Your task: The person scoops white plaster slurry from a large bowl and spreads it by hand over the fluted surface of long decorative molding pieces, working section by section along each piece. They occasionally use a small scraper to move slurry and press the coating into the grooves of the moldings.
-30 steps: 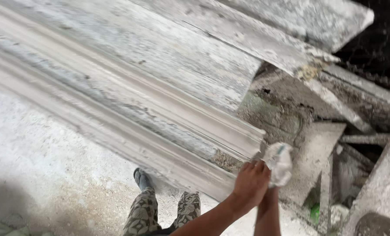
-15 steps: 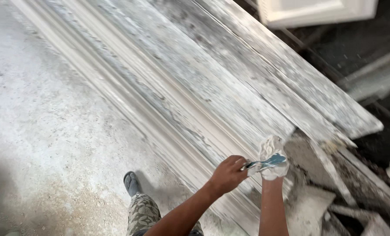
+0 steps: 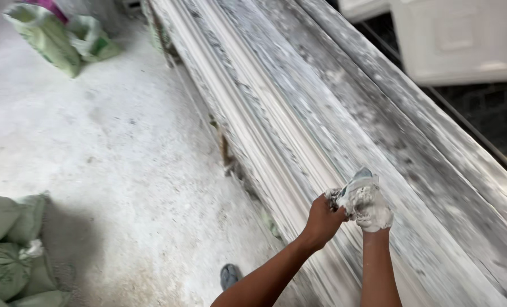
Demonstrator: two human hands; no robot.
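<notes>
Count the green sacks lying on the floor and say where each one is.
4 at least: two sacks at the top left, and two piled at the bottom left. The frame's edge cuts off the pile, so more may be hidden.

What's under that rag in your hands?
Under the rag lies the long grey moulding, streaked with white dust. The right hand is wrapped in it and mostly covered; the left hand grips its edge. The strip right beneath the rag is hidden.
</notes>
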